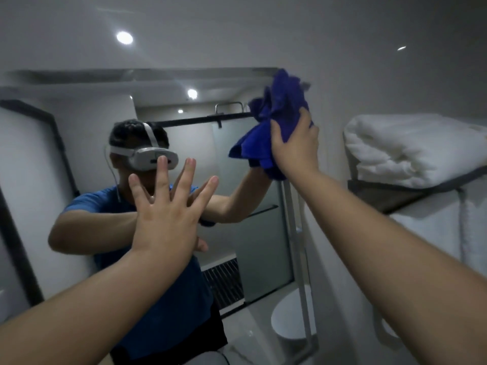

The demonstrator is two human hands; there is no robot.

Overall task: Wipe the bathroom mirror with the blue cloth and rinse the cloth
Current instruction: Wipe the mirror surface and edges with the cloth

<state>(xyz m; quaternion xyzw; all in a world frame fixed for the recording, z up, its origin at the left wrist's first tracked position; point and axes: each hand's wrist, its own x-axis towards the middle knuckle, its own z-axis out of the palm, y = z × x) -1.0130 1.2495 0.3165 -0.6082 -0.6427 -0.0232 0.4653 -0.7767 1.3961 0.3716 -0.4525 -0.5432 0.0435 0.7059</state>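
The bathroom mirror (87, 143) fills the left and middle of the head view, its right edge running down near the centre right. The bunched blue cloth (274, 114) lies against the mirror's top right corner, and my right hand (295, 148) grips it from below and presses it to the glass. My left hand (168, 206) is flat on the mirror at the middle, fingers straight and spread, holding nothing. The mirror reflects me with a headset, both arms and the room behind.
A shelf (400, 196) on the right wall carries folded white towels (411, 146), close to my right forearm. The reflection shows a shower door with a black rail, a toilet and ceiling lights. White wall runs above and to the right of the mirror.
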